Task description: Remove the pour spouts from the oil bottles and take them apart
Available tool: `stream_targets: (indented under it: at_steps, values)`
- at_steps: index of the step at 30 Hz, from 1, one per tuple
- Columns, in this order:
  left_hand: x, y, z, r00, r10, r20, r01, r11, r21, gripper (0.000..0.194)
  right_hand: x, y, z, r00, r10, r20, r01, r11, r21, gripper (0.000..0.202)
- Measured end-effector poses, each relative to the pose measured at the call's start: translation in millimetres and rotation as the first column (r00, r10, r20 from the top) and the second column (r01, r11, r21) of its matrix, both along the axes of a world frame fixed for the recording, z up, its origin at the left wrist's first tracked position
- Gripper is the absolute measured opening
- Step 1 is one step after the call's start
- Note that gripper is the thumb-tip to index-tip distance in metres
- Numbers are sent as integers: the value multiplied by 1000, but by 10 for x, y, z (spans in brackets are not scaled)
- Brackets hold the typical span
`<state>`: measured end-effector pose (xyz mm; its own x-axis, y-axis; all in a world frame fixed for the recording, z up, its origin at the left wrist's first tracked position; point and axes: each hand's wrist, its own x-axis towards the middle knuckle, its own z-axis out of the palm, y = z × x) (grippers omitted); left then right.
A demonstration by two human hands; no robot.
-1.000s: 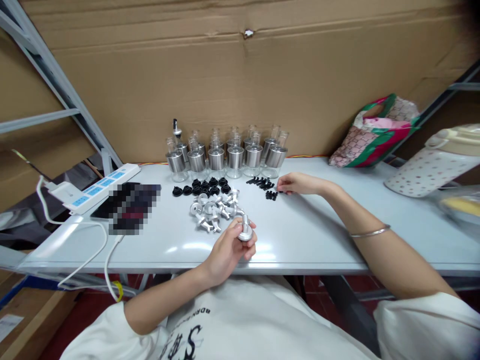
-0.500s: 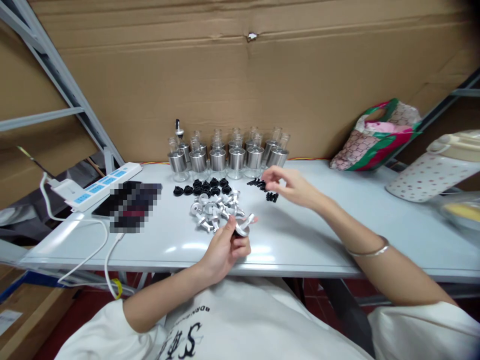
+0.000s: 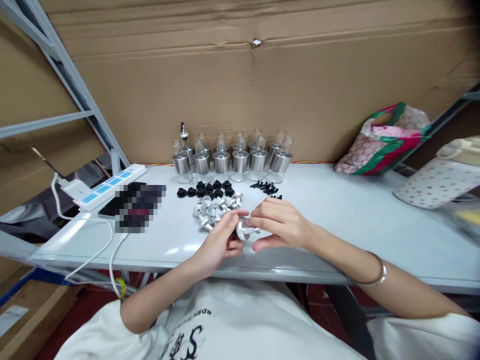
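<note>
My left hand (image 3: 219, 241) is closed around a silver bottle pourer (image 3: 243, 230), its metal disc and narrow spout pointing right. Over the spout's tip reaches my right hand (image 3: 281, 223), fingers bent and thumb below; whatever lies in its fingers is hidden. Left of the hands lies a heap of silver pourers (image 3: 204, 211). Behind them sit several black stoppers (image 3: 217, 185). Small black spout pieces (image 3: 265, 187) lie in a pile beyond my right hand, with more small black parts (image 3: 276, 197) partly covered by it.
Rows of glass bottles (image 3: 221, 162) with steel sleeves stand along the cardboard wall; one at back left bears a pourer (image 3: 183, 132). A power strip (image 3: 112, 186), cables and a blurred-out dark device (image 3: 131, 207) are at left. At right stand a bag (image 3: 375, 145) and a dotted jug (image 3: 431, 182).
My right hand has come from the black spout pieces down to the pourer in my left hand. The pourer's spout has tilted from upward to the right.
</note>
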<state>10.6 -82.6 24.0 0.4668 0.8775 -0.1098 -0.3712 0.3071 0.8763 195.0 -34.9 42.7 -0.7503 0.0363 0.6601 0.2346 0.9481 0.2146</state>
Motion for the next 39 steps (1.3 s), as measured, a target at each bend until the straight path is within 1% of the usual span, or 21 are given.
stream_targets:
  at_steps: [3,9,14,18,20,22,23,25,26,27,28,29,30,31,32,33,34,35,36,37,39]
  values:
    - [-41,18,31,1000,-30,1,30,1000,2,50,-30,-34,22,998,-50,30,48,997,64,24]
    - [-75,16,105,998,15,61,-14,1000,-11,50,-44,-68,100,986,-151,76,134,973,187,34]
    - [-76,2,147,997,18,71,-22,998,64,49,-38,-109,134,983,-184,26,170,948,270,37]
    - [-59,3,135,999,9,42,-16,985,170,51,-52,-127,123,987,-161,-6,158,958,240,37]
    - [-54,-6,115,999,34,23,-38,969,245,50,-61,-127,113,989,-141,-31,145,973,177,37]
    - [-66,-22,91,993,115,-21,-100,928,359,44,-69,-126,106,992,-114,-49,117,991,65,38]
    - [-81,-30,79,981,183,-58,-139,886,442,40,-73,-127,104,994,-95,-50,95,995,-8,38]
    - [-124,-35,64,929,334,-160,-152,739,657,35,-81,-137,105,998,-47,-46,38,982,-183,38]
    - [-149,-29,62,888,404,-219,-103,639,762,34,-86,-146,105,999,-25,-42,12,961,-277,39]
    - [-176,-18,65,846,465,-259,-23,517,855,33,-91,-158,104,999,-6,-35,-8,928,-371,40]
    - [-202,-3,73,809,521,-273,71,375,924,33,-96,-170,101,999,8,-31,-21,884,-467,43]
    - [-229,13,88,783,568,-255,162,209,964,32,-100,-181,95,999,17,-29,-31,822,-568,46]
    - [-258,27,108,768,607,-205,238,28,971,31,-103,-188,86,999,25,-31,-39,737,-674,49]
    - [-291,37,133,756,639,-142,293,-135,947,29,-104,-188,75,999,27,-39,-48,625,-779,51]
    - [-333,41,164,746,661,-79,328,-262,907,28,-102,-181,64,998,19,-61,-62,487,-871,53]
    - [-384,38,199,730,683,-31,350,-334,875,27,-99,-166,55,996,-4,-89,-82,344,-935,53]
    - [-446,29,235,700,714,-3,364,-352,862,26,-94,-144,51,992,-47,-120,-107,224,-969,53]
    - [-518,16,271,666,746,3,367,-331,869,25,-90,-116,52,984,-101,-148,-132,149,-980,53]
    - [-598,1,303,621,784,-5,367,-286,885,24,-88,-87,58,973,-156,-171,-152,126,-980,52]
    - [-682,-13,328,555,831,-29,391,-230,891,21,-89,-59,66,963,-197,-185,-158,143,-977,51]
    - [-845,-30,353,416,902,-115,453,-96,886,10,-104,-10,80,961,-218,-169,-117,234,-965,48]
